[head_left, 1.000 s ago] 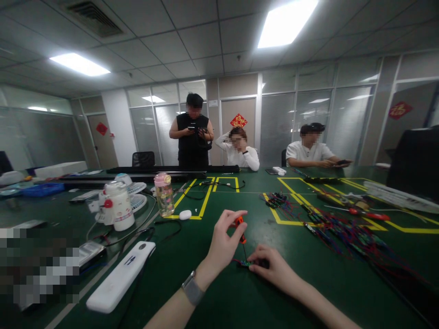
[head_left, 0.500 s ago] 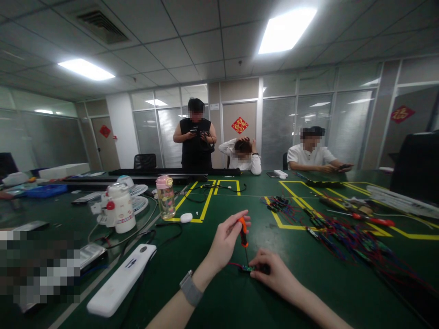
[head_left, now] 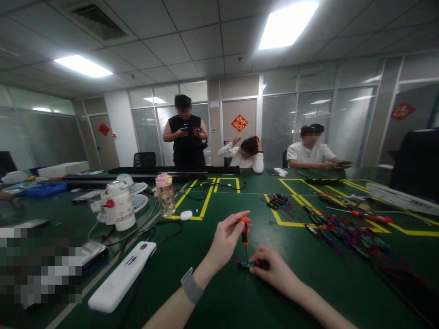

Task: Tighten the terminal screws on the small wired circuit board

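On the far left of the green counter [head_left: 212, 301] lies a long white device [head_left: 120, 276], and behind it stand a white jug [head_left: 118, 205] and a clear water bottle [head_left: 164, 194]. Near the middle, the left hand [head_left: 224, 240] holds a small orange screwdriver [head_left: 244, 230] upright, its fingers pinched tight around the handle. The thin tip points straight down onto a tiny circuit board [head_left: 245, 264] that lies flat on the counter. Just to the right, the right hand [head_left: 274, 272] rests on the counter with its fingers pressed on the edge of the board to keep it in place, bent but not closed around anything. Farther right is a big heap of red and blue wires [head_left: 346, 233], and a red screwdriver [head_left: 368, 215] lies beyond it. The tip looks very thin, so it could slip off the screw and poke a finger close by. The board is small and light, so if the right hand lets up, it could spin or slide away.
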Demonstrator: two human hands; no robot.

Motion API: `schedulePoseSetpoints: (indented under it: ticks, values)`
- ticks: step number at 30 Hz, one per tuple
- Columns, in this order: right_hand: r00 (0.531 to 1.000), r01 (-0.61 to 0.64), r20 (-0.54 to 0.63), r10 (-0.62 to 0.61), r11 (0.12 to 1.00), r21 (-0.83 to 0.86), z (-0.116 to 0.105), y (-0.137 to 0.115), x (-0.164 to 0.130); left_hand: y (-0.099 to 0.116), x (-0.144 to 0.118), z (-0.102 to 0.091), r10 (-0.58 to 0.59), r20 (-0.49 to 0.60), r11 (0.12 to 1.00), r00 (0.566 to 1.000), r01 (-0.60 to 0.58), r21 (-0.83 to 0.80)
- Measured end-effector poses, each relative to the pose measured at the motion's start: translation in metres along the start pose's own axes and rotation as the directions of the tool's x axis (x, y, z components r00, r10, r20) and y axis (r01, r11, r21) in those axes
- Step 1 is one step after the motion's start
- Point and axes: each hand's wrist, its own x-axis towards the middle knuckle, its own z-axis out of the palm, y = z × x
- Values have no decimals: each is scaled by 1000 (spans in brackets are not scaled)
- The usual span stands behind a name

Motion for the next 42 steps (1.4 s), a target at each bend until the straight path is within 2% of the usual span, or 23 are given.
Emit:
schedulePoseSetpoints:
  ticks: [4,9,11,15,17,19,21,24,28,34,39,42]
  values:
    - [1000,4,-11,-4,1000,17,0,1,-1,-2,0,0,44,-107,993,993,-32,113]
    - [1000,1,4,-1,1000,8,-3,-2,-2,2,2,-5,-7,-14,1000,1000,7,27]
    - [1000,-5,12,5,1000,2,-4,-4,-2,2,2,-5,-29,-22,999,999,30,17]
    - [1000,-11,11,11,1000,-7,-4,-4,-2,2,0,-4,66,-135,973,989,-33,229]
    - [1000,-10,12,10,1000,-3,-3,-4,-2,4,0,-4,104,-118,955,988,-66,289]
    - [1000,-11,13,11,1000,-2,-3,-3,-2,6,-1,-3,97,-60,967,994,-79,243]
    - [1000,-13,13,13,1000,-6,-3,-2,-1,6,0,-3,59,-3,990,998,-58,129]
    - [1000,-4,15,5,1000,-6,-2,-1,-1,2,0,-1,18,-1,999,1000,-18,35]
    - [1000,3,7,-3,1000,-10,-1,0,-1,-1,0,1,50,-99,993,994,-39,110]
    - [1000,23,6,-23,1000,14,-3,-1,-1,7,0,0,60,-42,995,997,-57,85]
    - [1000,20,16,-20,1000,18,-5,-3,-2,0,2,-3,107,-171,981,979,-76,181]
    - [1000,20,12,-21,1000,20,-4,-1,-1,-3,2,-4,87,-176,985,980,-59,160]
